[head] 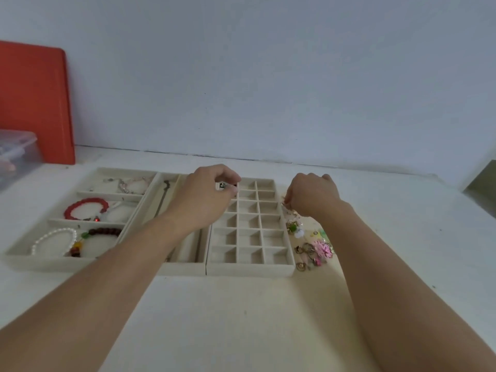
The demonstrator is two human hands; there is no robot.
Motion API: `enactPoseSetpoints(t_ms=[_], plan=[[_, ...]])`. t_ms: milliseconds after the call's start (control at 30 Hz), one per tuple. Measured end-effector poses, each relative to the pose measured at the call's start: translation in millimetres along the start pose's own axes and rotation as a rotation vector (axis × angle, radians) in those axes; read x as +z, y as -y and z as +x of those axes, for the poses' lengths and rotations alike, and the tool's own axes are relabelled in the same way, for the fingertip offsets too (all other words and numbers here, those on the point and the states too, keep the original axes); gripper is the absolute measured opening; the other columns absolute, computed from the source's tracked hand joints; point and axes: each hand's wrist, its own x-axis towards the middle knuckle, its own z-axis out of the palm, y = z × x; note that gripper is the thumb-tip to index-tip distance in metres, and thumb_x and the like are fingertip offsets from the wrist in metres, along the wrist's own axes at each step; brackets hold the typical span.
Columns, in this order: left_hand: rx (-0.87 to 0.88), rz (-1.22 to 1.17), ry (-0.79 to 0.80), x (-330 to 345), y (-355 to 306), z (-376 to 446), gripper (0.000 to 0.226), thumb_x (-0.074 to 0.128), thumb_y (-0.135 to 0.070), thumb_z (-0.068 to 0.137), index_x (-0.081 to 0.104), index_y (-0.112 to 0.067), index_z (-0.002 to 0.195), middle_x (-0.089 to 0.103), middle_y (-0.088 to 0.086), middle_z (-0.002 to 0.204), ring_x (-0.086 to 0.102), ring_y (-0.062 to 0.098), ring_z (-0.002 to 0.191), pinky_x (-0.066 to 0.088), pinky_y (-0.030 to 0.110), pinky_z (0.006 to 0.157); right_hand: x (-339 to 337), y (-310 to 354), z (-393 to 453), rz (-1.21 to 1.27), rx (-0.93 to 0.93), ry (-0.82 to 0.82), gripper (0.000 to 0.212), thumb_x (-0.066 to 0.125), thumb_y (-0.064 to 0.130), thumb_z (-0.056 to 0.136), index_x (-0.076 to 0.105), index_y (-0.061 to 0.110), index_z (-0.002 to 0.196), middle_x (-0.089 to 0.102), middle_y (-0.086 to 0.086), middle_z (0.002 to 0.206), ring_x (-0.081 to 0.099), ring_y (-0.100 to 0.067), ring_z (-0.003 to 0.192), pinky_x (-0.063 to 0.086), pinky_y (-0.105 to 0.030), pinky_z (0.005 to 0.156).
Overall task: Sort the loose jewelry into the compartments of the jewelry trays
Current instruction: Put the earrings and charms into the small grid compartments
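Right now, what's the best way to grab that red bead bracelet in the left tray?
Pinch the red bead bracelet at its near-left arc, coming straight down from above. It lies flat as an open ring in the left tray, so fingers fit on either side of the strand, away from the charm end.
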Motion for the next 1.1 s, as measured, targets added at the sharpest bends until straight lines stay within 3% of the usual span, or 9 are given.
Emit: enactPoseSetpoints(t_ms=[200,333,567,700,767,933,1100], plan=[[-0.044,0.025,0.075,10.2,9.1,-3.8,0.014,0.068,-0.025,0.094,0.069,-0.038,0.099,0.06,-0.034,0.102,0.049,-0.029,0.088,0.031,0.0,0.072,-1.2,1.5,-5.0,0.014,0.026,0.013,0.012,0.062,0.023,0.092,0.071,0.027,0.098,0.071,0.007,0.084,0.064,-0.017,0.09,0.034,-0.035,0.091],[-0.025,0.075,0.123,7.5,6.7,-2.3,0.015,0.068,-0.025,0.094,0.067,-0.038,0.1,0.058,-0.033,0.099,0.047,-0.022,0.088,0.031,0.003,0.072,-2.9,3.0,-5.5,0.01,0.034,0.0,0.012,0.064,0.019,0.089,0.069,0.024,0.099,0.071,0.006,0.088,0.064,-0.018,0.092,0.035,-0.036,0.092],[0.03,0.143,0.056,1.2,-4.0,-1.3,0.015,0.07,-0.025,0.091,0.068,-0.032,0.104,0.067,-0.02,0.108,0.056,-0.006,0.1,0.033,0.003,0.073,-5.6,3.7,-8.2,-0.012,-0.025,-0.002,0.024,0.058,0.006,0.089,0.068,0.019,0.108,0.072,0.0,0.1,0.066,-0.024,0.099,0.041,-0.039,0.101],[0.026,0.131,0.078,2.2,-11.6,1.5,0.018,0.071,-0.028,0.091,0.066,-0.034,0.108,0.066,-0.021,0.11,0.058,-0.001,0.111,0.037,0.012,0.083,-23.7,-10.9,-4.8,0.171,-0.004,-0.008,0.016,0.061,0.023,0.097,0.07,0.016,0.107,0.073,-0.003,0.104,0.066,-0.024,0.098,0.048,-0.037,0.093],[0.013,0.088,0.065,5.9,-20.1,6.3,0.02,0.071,-0.029,0.091,0.066,-0.034,0.109,0.067,-0.021,0.107,0.058,-0.001,0.111,0.041,0.017,0.082,-36.1,-14.7,-4.4,0.324,-0.016,-0.011,0.014,0.063,0.025,0.098,0.073,0.017,0.1,0.073,-0.002,0.099,0.067,-0.021,0.087,0.052,-0.034,0.08],[0.004,0.027,0.1,27.5,-49.8,28.3,0.03,0.075,-0.032,0.088,0.065,-0.027,0.116,0.07,-0.012,0.103,0.064,0.002,0.092,0.046,0.019,0.07,-62.8,-14.0,-5.0,0.613,-0.154,0.003,0.018,0.068,0.03,0.095,0.07,0.032,0.077,0.07,0.015,0.074,0.056,-0.003,0.056,0.043,-0.021,0.056],[-0.028,-0.055,0.207,43.3,-59.3,51.9,0.026,0.082,-0.044,0.08,0.075,-0.02,0.089,0.068,-0.012,0.063,0.051,-0.006,0.045,0.035,0.007,0.044,-67.8,-22.0,-3.4,0.787,-0.145,-0.009,0.019,0.07,0.027,0.093,0.072,0.034,0.075,0.068,0.014,0.061,0.063,-0.005,0.061,0.036,-0.011,0.038]])
